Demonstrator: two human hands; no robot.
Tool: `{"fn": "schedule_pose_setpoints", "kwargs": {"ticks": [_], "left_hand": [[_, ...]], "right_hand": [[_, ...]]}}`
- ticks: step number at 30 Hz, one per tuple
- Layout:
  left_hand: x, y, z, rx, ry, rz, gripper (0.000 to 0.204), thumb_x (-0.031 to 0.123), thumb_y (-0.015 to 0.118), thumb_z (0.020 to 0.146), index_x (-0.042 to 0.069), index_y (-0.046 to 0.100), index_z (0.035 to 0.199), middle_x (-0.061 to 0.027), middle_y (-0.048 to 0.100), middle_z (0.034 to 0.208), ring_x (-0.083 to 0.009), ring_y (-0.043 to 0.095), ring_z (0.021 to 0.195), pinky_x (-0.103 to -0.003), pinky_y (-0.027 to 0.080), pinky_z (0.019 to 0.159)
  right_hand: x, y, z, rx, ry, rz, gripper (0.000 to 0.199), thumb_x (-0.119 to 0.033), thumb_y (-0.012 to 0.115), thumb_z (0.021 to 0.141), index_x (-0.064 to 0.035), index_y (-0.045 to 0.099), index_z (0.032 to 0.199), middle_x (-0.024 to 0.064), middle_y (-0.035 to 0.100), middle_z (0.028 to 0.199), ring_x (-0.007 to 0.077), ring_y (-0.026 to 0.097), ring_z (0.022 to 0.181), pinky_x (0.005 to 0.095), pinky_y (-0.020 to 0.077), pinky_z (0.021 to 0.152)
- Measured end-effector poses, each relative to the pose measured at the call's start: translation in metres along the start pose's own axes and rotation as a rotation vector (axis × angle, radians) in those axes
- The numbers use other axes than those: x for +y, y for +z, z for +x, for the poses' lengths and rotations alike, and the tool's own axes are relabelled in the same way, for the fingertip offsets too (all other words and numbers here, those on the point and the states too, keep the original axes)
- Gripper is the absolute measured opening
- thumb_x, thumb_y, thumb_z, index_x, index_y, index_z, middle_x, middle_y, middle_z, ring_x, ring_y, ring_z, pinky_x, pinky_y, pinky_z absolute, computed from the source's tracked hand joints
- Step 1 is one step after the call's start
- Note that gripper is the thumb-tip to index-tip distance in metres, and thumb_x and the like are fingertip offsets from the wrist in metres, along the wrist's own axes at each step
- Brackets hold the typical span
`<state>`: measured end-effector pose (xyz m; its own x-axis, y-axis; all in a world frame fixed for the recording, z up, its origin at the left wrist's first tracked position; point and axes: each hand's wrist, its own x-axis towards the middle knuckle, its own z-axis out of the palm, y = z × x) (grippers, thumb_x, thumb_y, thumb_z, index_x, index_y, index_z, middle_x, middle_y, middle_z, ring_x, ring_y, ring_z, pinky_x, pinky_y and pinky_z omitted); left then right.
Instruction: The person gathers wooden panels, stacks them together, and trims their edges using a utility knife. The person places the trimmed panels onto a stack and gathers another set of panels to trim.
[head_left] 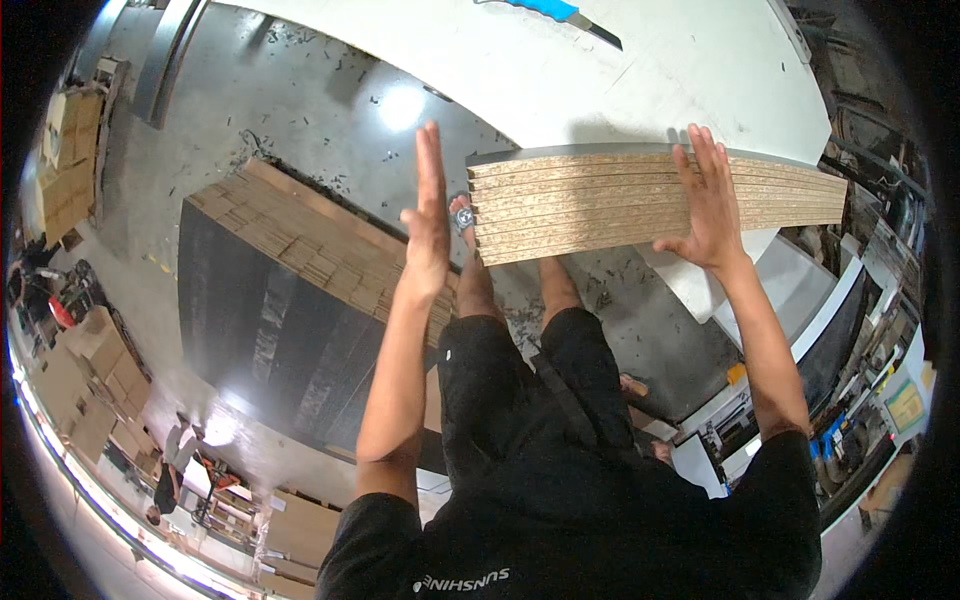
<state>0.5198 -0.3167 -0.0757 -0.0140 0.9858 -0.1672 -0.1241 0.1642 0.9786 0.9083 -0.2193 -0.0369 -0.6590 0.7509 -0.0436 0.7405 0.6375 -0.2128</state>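
Note:
A stack of several particleboard panels (590, 205) with dark faces lies at the edge of the white table, its raw chip edges toward me. My right hand (712, 205) is open in front of those edges, right of the stack's middle, fingertips reaching the top panel. Whether its palm presses on them I cannot tell. My left hand (428, 225) is held up, fingers straight and thumb out, a short gap left of the stack's end. It holds nothing.
The white table (440, 50) carries a blue-handled utility knife (560, 12) at the far side. To my left stands a large pile of dark-faced panels (290, 310). Dark scraps litter the grey floor (290, 110). A person (172, 470) stands far off at lower left.

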Motion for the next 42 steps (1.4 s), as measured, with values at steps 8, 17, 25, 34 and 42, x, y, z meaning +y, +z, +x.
{"fn": "schedule_pose_setpoints", "kwargs": {"ticks": [8,17,25,34,42], "left_hand": [[-0.031,0.023,0.02,0.116,0.025,-0.05,0.097,0.08,0.011,0.106,0.014,0.006,0.177,-0.0162,0.007,0.184,-0.0345,0.004,0.17,-0.051,0.003,0.137],[-0.027,0.024,0.02,0.109,0.014,-0.037,0.092,0.076,0.015,0.109,0.01,0.027,0.173,-0.0164,0.024,0.18,-0.035,0.011,0.169,-0.052,0.006,0.137],[-0.024,-0.029,-0.011,-0.073,0.032,0.198,0.134,0.1,0.051,0.082,0.01,0.017,0.176,-0.0177,0.026,0.179,-0.0379,0.02,0.167,-0.058,0.022,0.135],[-0.023,-0.03,0.0,-0.346,0.126,0.596,0.178,0.079,0.096,0.055,0.009,-0.018,0.173,-0.0274,-0.003,0.181,-0.0455,0.007,0.167,-0.06,0.02,0.135],[-0.025,-0.001,-0.011,-0.233,0.095,0.281,0.193,0.086,0.094,0.042,0.005,-0.025,0.169,-0.0252,-0.023,0.179,-0.0404,-0.002,0.168,-0.057,0.014,0.135]], "right_hand": [[-0.006,0.007,0.006,-0.011,0.027,-0.069,0.117,-0.1,0.043,0.086,-0.0184,0.041,0.17,0.0085,0.031,0.179,0.0348,0.025,0.166,0.0615,0.0191,0.134],[-0.011,0.0,0.013,0.042,0.024,-0.01,0.103,-0.089,0.057,0.089,-0.0132,0.055,0.158,0.0118,0.052,0.157,0.0367,0.049,0.146,0.0619,0.0337,0.126],[-0.006,0.003,0.008,0.086,0.034,0.013,0.103,-0.089,0.059,0.088,-0.0121,0.057,0.156,0.0134,0.055,0.15,0.0373,0.052,0.14,0.0611,0.0361,0.124],[-0.011,-0.005,0.008,-0.021,-0.007,-0.021,0.134,-0.105,0.052,0.074,-0.0127,0.037,0.169,0.0158,0.043,0.166,0.0398,0.038,0.156,0.0659,0.0248,0.131],[-0.013,-0.007,0.005,-0.08,0.004,-0.07,0.143,-0.082,0.084,0.064,-0.0136,0.024,0.174,0.0106,0.025,0.18,0.0308,0.021,0.167,0.0577,0.0138,0.138]]}}
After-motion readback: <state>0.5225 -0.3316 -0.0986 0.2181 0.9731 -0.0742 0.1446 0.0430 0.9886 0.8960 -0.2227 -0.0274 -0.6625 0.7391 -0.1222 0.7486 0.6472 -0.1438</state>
